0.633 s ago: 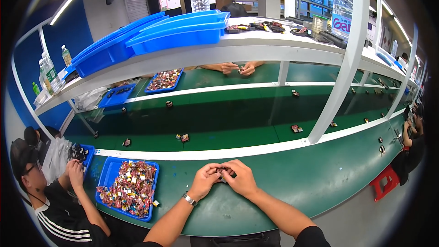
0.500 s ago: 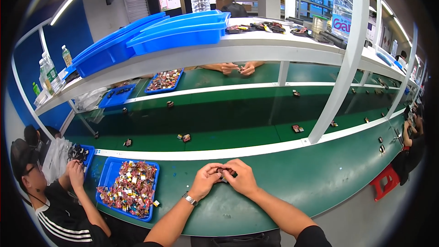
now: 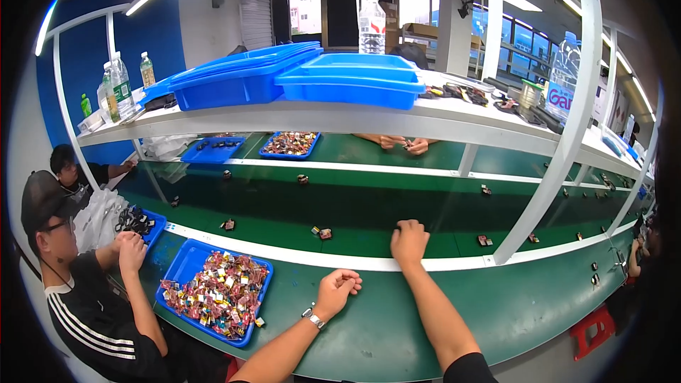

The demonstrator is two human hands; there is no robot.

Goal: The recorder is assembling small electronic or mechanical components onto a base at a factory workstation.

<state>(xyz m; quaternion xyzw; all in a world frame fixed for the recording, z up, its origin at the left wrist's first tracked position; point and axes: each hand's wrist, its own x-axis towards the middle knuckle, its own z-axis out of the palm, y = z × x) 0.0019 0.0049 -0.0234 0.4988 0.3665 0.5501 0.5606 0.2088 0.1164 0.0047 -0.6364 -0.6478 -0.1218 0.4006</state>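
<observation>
My left hand [image 3: 338, 294], with a metal watch at its wrist, hovers over the green worktable [image 3: 355, 340]. Its fingers are curled in with the thumb against them, and nothing shows in them. My right hand [image 3: 410, 242] reaches past the white rail [image 3: 355, 262] to the near side of the green belt [image 3: 383, 241]. Its fingers bend down and away, so whatever they hold, if anything, is hidden. To the left of my left hand stands a blue tray [image 3: 186, 259] heaped with small red, white and yellow electronic parts. Small dark-and-red assemblies [image 3: 323, 232] lie on the belt.
A co-worker [image 3: 85, 298] sits at the left, beside a blue tray of black parts [image 3: 135, 221]. Above the belt runs a white shelf [image 3: 319, 122] with blue trays [image 3: 347, 85] and bottles [image 3: 372, 25]. A post [image 3: 543, 163] rises at the right. Another person's hands [image 3: 404, 143] work across the belt.
My hands were together over a small dark part; now they are apart. The right hand has gone forward to the belt, and the left has stayed over the table. The view has shifted.
</observation>
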